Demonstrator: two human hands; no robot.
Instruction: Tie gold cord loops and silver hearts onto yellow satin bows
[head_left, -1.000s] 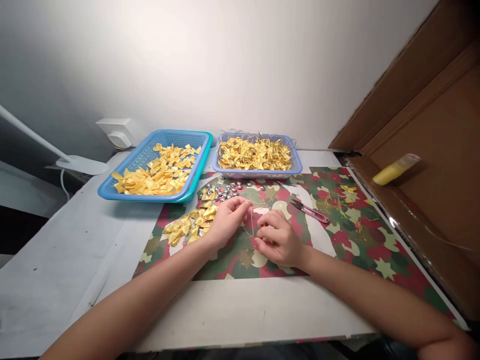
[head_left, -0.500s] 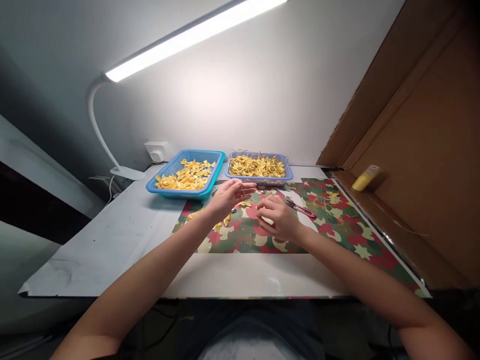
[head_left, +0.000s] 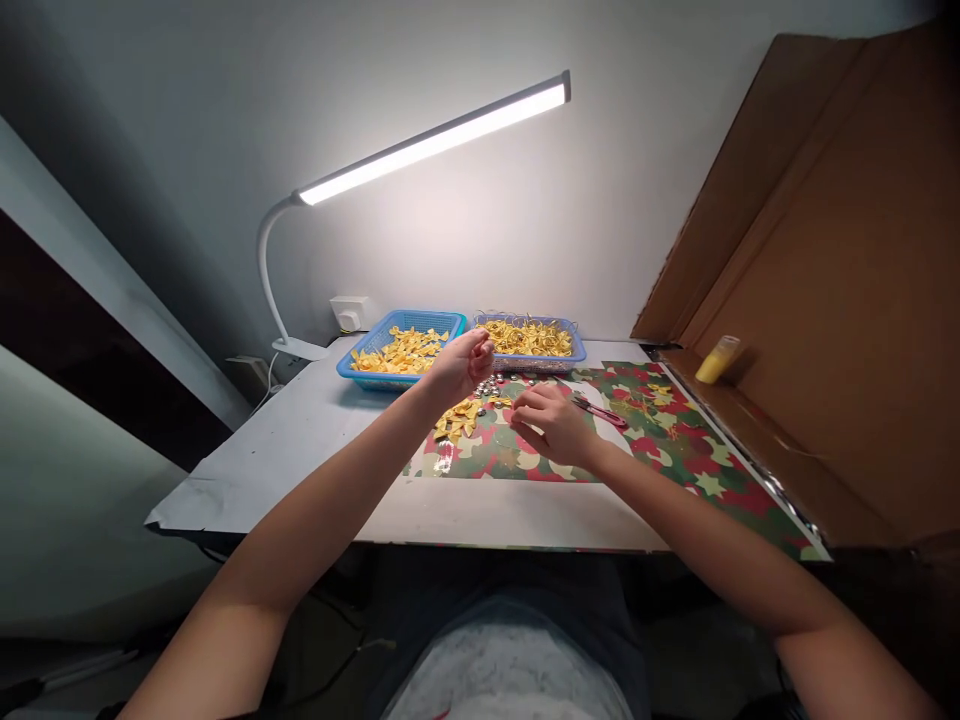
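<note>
My left hand (head_left: 466, 362) is raised over the table in front of the two baskets, its fingers curled closed; whatever they hold is too small to make out. Lower and to the right, my right hand (head_left: 553, 424) hovers over the patterned sheet with its fingers bent towards the thumb. What lies between those fingertips, if anything, does not show. Just left of them is a small yellow ribbon bow (head_left: 500, 402). A loose pile of yellow bows (head_left: 457, 420) lies below my left hand. Small silver bells (head_left: 491, 386) are scattered between the hands.
A blue basket (head_left: 352, 368) holds yellow bows; a second basket (head_left: 580, 352) holds bows with golden cords. Pink-handled snips (head_left: 602, 412) lie right of my right hand. A lamp (head_left: 435, 145) hangs overhead. A yellow-filled bottle (head_left: 716, 362) rests by the cardboard wall (head_left: 817, 250).
My left hand has closed its fingers, which were stretched out with a thin thread at them, and has risen slightly. My right hand stays nearly in place. The camera view has shifted.
</note>
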